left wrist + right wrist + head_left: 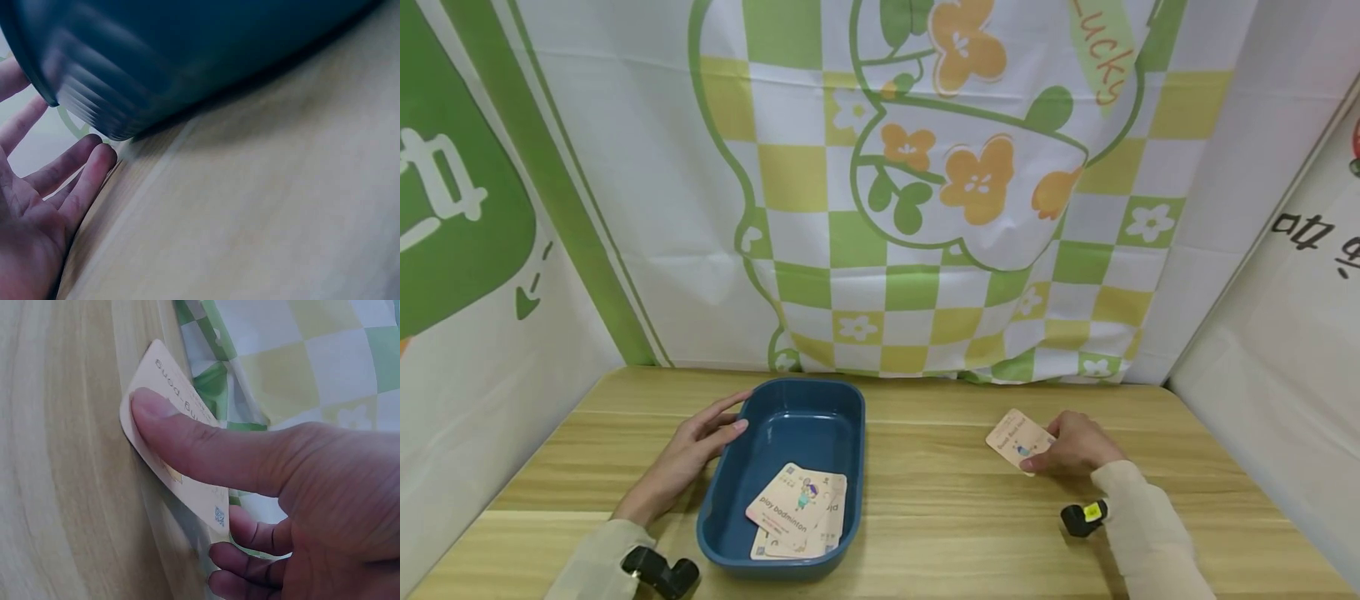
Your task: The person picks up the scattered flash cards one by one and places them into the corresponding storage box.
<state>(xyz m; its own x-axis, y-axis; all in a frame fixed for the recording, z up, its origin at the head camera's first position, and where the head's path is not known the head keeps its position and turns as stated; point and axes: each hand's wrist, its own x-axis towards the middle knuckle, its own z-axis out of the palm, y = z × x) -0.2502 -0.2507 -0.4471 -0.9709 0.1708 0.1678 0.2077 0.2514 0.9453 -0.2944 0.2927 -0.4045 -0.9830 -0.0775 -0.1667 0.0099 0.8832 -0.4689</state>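
Note:
My right hand [1077, 447] pinches a cream printed flash card [1013, 435] above the right side of the table. In the right wrist view the thumb lies flat across the face of the card [215, 509], covering part of its text and picture; the other fingers are beneath or behind it. A blue rectangular tray [855, 433] stands left of centre. Several flash cards [792, 504] lie overlapped at its near end, the top one reading "play badminton". At the tray's far left rim rests my left hand [688, 450], its fingers extended, seen beside the tray wall in the left wrist view.
The wooden tabletop [925, 500] carries the tray. A patterned cloth [917, 325] hangs along its far edge, with white printed panels [1292, 350] at both sides. A black wrist camera [662, 575] is strapped to each sleeve.

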